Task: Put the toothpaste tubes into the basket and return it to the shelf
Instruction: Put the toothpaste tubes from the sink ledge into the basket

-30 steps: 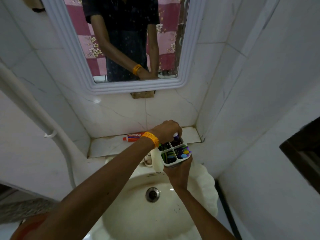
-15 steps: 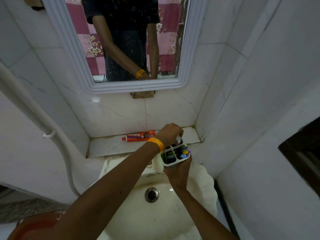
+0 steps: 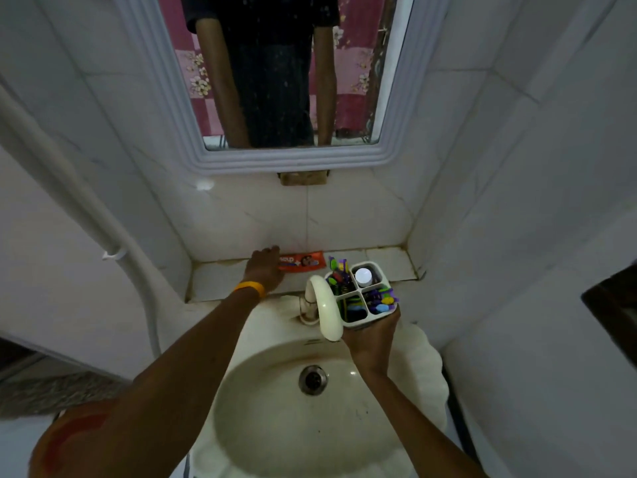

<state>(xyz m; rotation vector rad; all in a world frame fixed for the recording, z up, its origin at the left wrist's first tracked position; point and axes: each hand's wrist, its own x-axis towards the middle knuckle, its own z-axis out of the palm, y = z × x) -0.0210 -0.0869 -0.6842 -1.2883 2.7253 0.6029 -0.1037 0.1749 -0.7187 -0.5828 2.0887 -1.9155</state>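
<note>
A red toothpaste tube (image 3: 305,261) lies flat on the tiled shelf (image 3: 220,277) against the back wall. My left hand (image 3: 264,270), with a yellow wristband, lies over the tube's left end; the back of the hand hides whether the fingers grip it. My right hand (image 3: 370,339) holds the white four-compartment basket (image 3: 362,294) from below, above the sink's right rim. A tube with a white cap (image 3: 363,276) stands upright in the basket's back right compartment. Coloured toothbrushes fill the other compartments.
A cream curved tap (image 3: 325,307) rises just left of the basket, almost touching it. The sink bowl (image 3: 275,408) with its drain lies below. A mirror (image 3: 275,81) hangs above the shelf. A white pipe (image 3: 131,270) runs down the left wall.
My left hand has left the basket, with the white-capped tube now standing in it, and moved left onto the red tube on the shelf. The basket stays held in my right hand.
</note>
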